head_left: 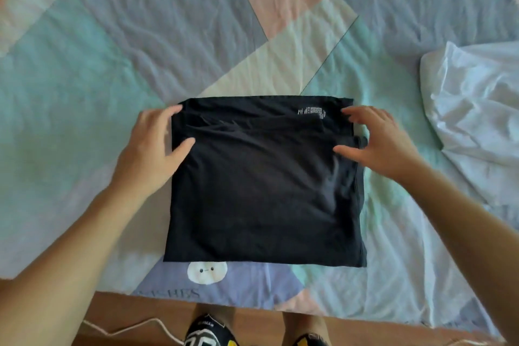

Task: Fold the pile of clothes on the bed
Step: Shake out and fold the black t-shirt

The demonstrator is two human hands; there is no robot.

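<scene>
A black garment (261, 191) lies folded into a rough square on the pastel patchwork bedsheet (112, 64), with a small white print near its far right corner. My left hand (153, 149) rests at the garment's upper left edge, fingers relaxed and thumb lying on the cloth. My right hand (379, 140) hovers at the upper right edge with its fingers spread, fingertips touching or just above the fabric. Neither hand grips the cloth.
A crumpled white garment (477, 109) lies on the bed at the right. The bed's near edge runs along the bottom, with wooden floor (140, 314), a pale cord (126, 330) and my feet below it.
</scene>
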